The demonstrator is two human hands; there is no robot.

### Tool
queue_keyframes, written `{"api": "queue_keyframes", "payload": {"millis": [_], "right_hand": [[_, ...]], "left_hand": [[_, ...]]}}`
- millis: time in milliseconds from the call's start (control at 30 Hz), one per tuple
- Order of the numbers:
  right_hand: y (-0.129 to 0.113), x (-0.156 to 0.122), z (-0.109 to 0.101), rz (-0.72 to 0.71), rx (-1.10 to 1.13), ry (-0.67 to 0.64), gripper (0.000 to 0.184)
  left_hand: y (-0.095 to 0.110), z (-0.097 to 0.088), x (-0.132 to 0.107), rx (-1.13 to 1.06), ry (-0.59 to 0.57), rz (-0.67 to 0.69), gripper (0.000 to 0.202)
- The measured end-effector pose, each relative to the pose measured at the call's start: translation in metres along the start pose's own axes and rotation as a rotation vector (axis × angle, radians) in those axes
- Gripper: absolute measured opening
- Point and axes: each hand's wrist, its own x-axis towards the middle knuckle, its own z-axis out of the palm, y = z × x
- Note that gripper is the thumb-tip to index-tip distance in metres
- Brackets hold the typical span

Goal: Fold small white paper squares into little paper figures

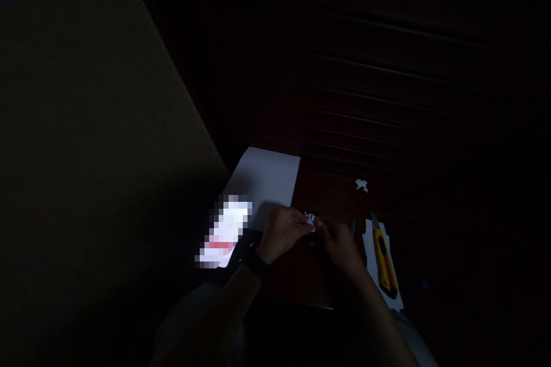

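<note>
Paper piece [310,218], small, white and crumpled or folded, with jagged, pointed edges and dark gaps between its bright faces, sat between both hands just above or on the dark tabletop [297,278]; the dim light hid which. Its finer creases were too small and shadowed to make out, and fingertips covered part of it.

The left hand [282,230], with a black band [258,265] at its wrist, had its grip clamped on the piece from nine o'clock, thumb and finger together on it. The right hand [340,242] touched it from about three o'clock; whether that grip was clamped could not be told.

Counting from the held piece, a spiky white scrap [361,185] lay at two o'clock, a yellow knife [384,264] with its blade out rested on white card [371,249] at four, a glowing, blurred-out screen [228,232] shone near nine, and a plain white sheet [271,178] stretched toward ten to eleven.
</note>
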Motion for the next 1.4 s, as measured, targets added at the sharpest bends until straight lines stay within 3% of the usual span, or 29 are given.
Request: {"api": "queue_keyframes", "payload": {"millis": [300, 667, 933, 1233, 1400], "right_hand": [[-0.008, 0.001, -0.004, -0.148, -0.247, 0.046, 0.031], [-0.008, 0.001, -0.003, -0.126, -0.329, 0.053, 0.029], [-0.011, 0.001, -0.002, -0.157, -0.257, 0.059, 0.031], [-0.01, 0.001, -0.004, -0.119, -0.14, 0.125, 0.027], [-0.007, 0.002, -0.013, 0.023, 0.028, 0.13, 0.034]], "left_hand": [[0.009, -0.001, -0.004, 0.118, 0.064, 0.003, 0.014], [-0.008, 0.004, 0.0, 0.26, 0.055, 0.109, 0.02], [-0.003, 0.004, -0.003, 0.296, 0.077, 0.095, 0.014], [0.001, 0.005, -0.002, 0.014, 0.016, 0.022, 0.015], [0.009, 0.001, -0.003, -0.3, -0.085, -0.08, 0.022]]}}
